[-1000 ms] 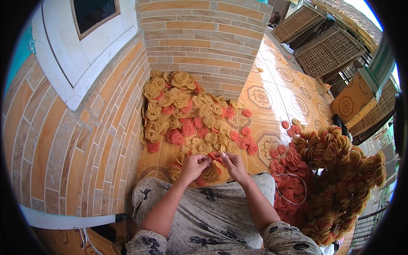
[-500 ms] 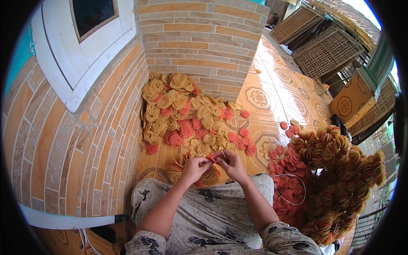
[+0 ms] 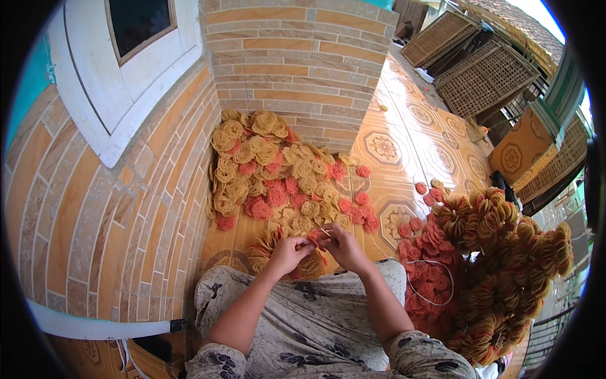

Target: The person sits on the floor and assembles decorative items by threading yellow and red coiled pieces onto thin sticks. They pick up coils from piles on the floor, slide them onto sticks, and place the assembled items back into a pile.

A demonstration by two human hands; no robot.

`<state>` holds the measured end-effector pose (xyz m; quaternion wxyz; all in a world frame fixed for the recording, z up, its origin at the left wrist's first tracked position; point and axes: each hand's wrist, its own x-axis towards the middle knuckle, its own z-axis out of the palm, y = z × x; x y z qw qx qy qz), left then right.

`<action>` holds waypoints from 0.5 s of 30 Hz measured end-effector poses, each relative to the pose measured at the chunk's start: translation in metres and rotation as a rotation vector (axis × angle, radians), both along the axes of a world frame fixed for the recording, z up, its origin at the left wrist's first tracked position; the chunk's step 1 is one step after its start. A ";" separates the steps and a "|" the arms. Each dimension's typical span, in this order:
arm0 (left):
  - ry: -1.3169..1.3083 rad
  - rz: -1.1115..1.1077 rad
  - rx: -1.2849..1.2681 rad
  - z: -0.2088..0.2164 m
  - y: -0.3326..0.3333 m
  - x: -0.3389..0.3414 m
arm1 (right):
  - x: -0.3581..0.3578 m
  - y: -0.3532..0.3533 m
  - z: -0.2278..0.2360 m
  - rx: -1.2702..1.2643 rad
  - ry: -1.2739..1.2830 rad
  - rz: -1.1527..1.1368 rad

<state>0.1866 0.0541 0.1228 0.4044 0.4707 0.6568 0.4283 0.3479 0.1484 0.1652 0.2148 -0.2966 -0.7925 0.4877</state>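
Observation:
Above my lap, my left hand [image 3: 289, 254] pinches a small coral-red woven piece [image 3: 313, 237], probably one of the coiled rosettes. My right hand [image 3: 345, 247] meets it from the other side, fingers closed around a thin pale stick [image 3: 325, 233] whose tip shows above them. How the stick touches the piece is too small to make out. Just below and behind my hands lies a bundle of tan and coral rosettes [image 3: 259, 254] on the floor. Beyond them spreads a pile of loose tan rosettes [image 3: 252, 150] with coral rosettes [image 3: 276, 194] mixed in.
Coral rosettes [image 3: 435, 237] are heaped to my right, with a white cord loop [image 3: 452, 278] over them. Large tan-and-coral strung clusters [image 3: 505, 278] stand beside that heap. A tiled wall [image 3: 151, 158] rises on the left, another ahead [image 3: 290, 63]. Woven panels [image 3: 486, 76] lean far right.
My right hand has shifted and turned slightly, the stick now tilting more toward the left hand. The left hand stays nearly in place, and the piles look the same.

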 end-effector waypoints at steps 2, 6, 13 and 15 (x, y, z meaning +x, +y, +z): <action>0.002 -0.003 0.023 -0.002 0.000 -0.001 | 0.003 0.001 0.004 -0.082 -0.005 0.016; 0.019 -0.017 -0.004 -0.007 0.000 -0.002 | 0.005 -0.001 0.010 -0.019 -0.099 0.033; -0.021 -0.041 -0.004 -0.013 0.001 -0.003 | 0.001 -0.001 0.010 -0.030 0.003 0.027; -0.028 -0.047 -0.082 -0.011 0.004 -0.002 | 0.001 -0.003 0.010 0.012 -0.016 0.005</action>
